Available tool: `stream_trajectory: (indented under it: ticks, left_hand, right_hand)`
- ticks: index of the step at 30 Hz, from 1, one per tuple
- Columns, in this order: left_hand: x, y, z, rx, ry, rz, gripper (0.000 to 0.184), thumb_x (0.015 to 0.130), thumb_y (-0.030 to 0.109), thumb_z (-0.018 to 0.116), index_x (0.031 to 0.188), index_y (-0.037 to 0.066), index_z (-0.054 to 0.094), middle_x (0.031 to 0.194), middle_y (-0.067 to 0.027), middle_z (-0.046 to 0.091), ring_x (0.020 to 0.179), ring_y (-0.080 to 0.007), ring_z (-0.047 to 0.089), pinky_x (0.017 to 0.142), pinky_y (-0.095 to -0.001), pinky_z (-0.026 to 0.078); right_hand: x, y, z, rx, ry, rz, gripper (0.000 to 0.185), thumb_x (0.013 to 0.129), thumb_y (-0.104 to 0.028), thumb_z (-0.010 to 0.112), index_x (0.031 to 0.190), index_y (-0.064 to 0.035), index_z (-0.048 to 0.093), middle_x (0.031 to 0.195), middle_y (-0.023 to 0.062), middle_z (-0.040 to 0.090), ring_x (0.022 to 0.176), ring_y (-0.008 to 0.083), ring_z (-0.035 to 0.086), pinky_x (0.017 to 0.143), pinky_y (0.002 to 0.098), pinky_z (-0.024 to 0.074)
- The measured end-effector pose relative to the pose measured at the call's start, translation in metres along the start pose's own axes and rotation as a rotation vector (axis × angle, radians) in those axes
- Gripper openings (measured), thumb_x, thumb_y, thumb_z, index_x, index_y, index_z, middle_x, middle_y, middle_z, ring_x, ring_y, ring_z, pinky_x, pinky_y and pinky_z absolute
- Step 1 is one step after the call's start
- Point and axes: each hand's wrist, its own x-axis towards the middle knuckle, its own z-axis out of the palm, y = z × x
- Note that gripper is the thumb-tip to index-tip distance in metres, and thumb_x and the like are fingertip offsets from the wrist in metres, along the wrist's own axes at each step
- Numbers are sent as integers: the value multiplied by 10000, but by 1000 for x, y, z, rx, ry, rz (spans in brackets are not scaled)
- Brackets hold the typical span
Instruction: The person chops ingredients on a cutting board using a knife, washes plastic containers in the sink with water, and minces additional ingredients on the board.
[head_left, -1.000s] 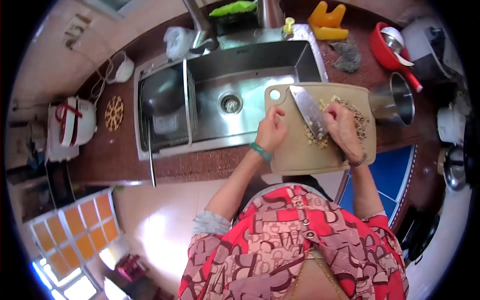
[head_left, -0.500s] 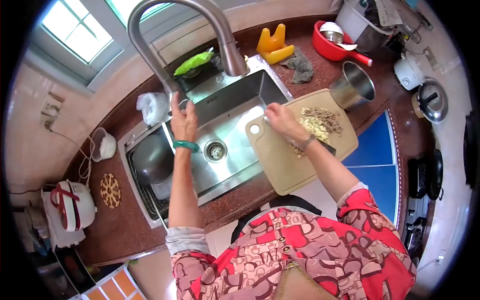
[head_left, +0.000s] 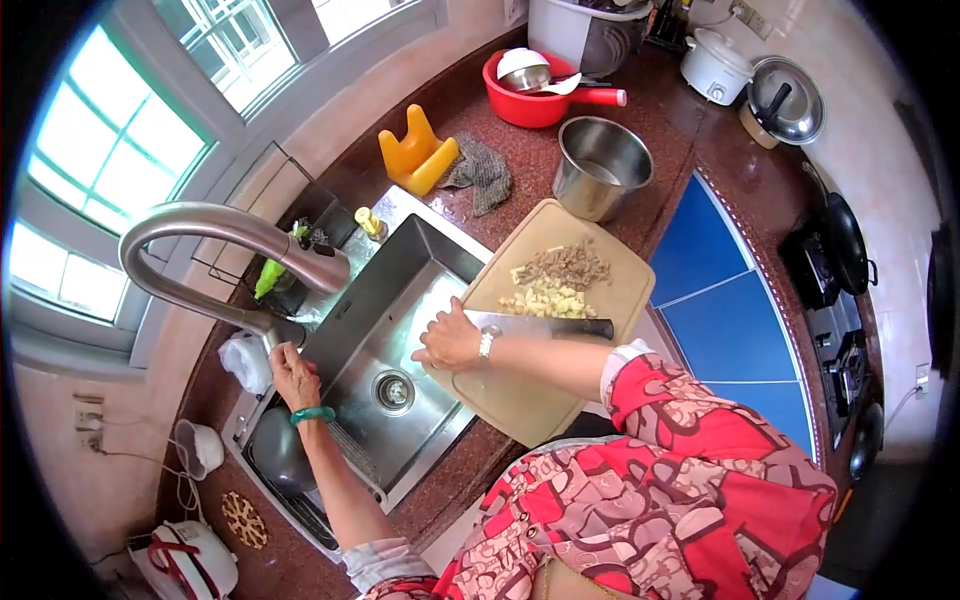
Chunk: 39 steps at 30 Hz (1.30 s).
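Note:
My left hand [head_left: 297,380], with a green bangle at its wrist, is closed at the foot of the metal faucet [head_left: 230,215]; its fingers hide what part they grip. Over the sink-side edge of the beige cutting board [head_left: 520,400], my right hand [head_left: 450,338] is open, fingers spread and holding nothing. Beneath the right wrist a knife [head_left: 575,326] lies on the board, its dark handle pointing right and its blade partly covered. Behind the knife are chopped pale pieces [head_left: 545,299] and a heap of brownish minced food [head_left: 565,265]. The steel sink [head_left: 425,345] lies between my hands.
A steel pot [head_left: 600,170] stands behind the board. Farther back are a yellow holder [head_left: 415,150], a grey cloth [head_left: 480,175] and a red basin [head_left: 525,100] with a bowl in it. A dark round pan [head_left: 283,450] sits at the sink's left side.
My view has swung right. My left hand, open near the faucet before, is now closed at its foot. My right hand has opened, moved toward me along the board's sink-side edge.

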Motion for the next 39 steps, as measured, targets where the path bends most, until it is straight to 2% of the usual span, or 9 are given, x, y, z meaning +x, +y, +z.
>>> stream_trajectory:
  ticks: [7, 11, 17, 19, 22, 29, 35, 37, 39]
  left_hand:
    - [-4, 10, 4, -9, 33, -48, 263, 952, 365, 459, 987, 108, 504, 568, -26, 483, 387, -94, 415, 336, -227, 318]
    - [-21, 3, 0, -16, 82, 9, 269, 952, 368, 450, 945, 107, 511, 572, -17, 486, 419, -79, 416, 369, -224, 336]
    - [-68, 10, 35, -275, 391, 148, 280, 884, 119, 572, 1149, 68, 498, 718, -15, 522, 535, -60, 461, 453, -213, 389]
    - [-66, 10, 68, -282, 268, 255, 174, 871, 110, 613, 1021, 30, 573, 766, -3, 539, 602, -59, 478, 526, -204, 405]
    - [-47, 21, 109, -809, -38, -305, 142, 860, 114, 629, 969, 25, 606, 768, -36, 607, 621, -127, 572, 573, -259, 510]
    - [-7, 9, 179, -1092, -192, -479, 42, 777, 88, 593, 751, 56, 590, 654, -34, 560, 492, -146, 542, 401, -304, 448]
    - [-15, -4, 159, -565, -358, -408, 313, 838, 360, 567, 1044, 126, 532, 841, -46, 602, 698, -188, 611, 537, -384, 519]
    - [-32, -16, 147, 659, 19, 148, 439, 810, 310, 618, 1175, 88, 518, 1023, -164, 612, 933, -353, 610, 832, -440, 483]
    - [-48, -10, 111, 779, -143, 139, 445, 801, 293, 632, 1180, 84, 527, 1028, -194, 613, 943, -360, 610, 848, -437, 477]
  right_hand:
    - [0, -1, -11, 185, -198, 57, 437, 885, -464, 491, 948, -64, 656, 945, 132, 655, 948, 300, 589, 951, 598, 285]
    - [32, 18, -48, 988, 159, 308, 250, 861, -263, 578, 915, -21, 604, 727, 85, 626, 648, 183, 639, 575, 338, 526]
    - [58, 13, -102, 1286, 172, 362, 172, 809, -156, 607, 875, 3, 595, 646, 44, 588, 472, 104, 542, 405, 253, 426]
    - [63, 4, -106, 1351, 174, 255, 117, 809, -96, 618, 893, -17, 592, 605, 32, 545, 433, 77, 473, 357, 221, 357]
    - [69, -3, -101, 1401, 177, 262, 66, 775, -73, 606, 779, -8, 608, 590, 31, 558, 470, 82, 494, 408, 239, 378]
    - [86, 3, -71, 1152, 237, 504, 364, 861, -297, 560, 679, 13, 617, 574, 76, 595, 546, 141, 576, 522, 334, 466]
    - [78, 0, -64, 1495, -14, 320, 246, 835, -178, 567, 992, 4, 616, 807, 41, 604, 716, 123, 582, 630, 283, 495]
    - [81, 13, -59, 1102, -222, 406, 346, 889, -210, 547, 1196, -51, 555, 957, 33, 614, 819, 111, 600, 684, 268, 506]
    - [75, 37, -24, 578, -62, 145, 343, 854, -244, 574, 1122, -31, 591, 922, 66, 626, 815, 161, 619, 680, 294, 510]
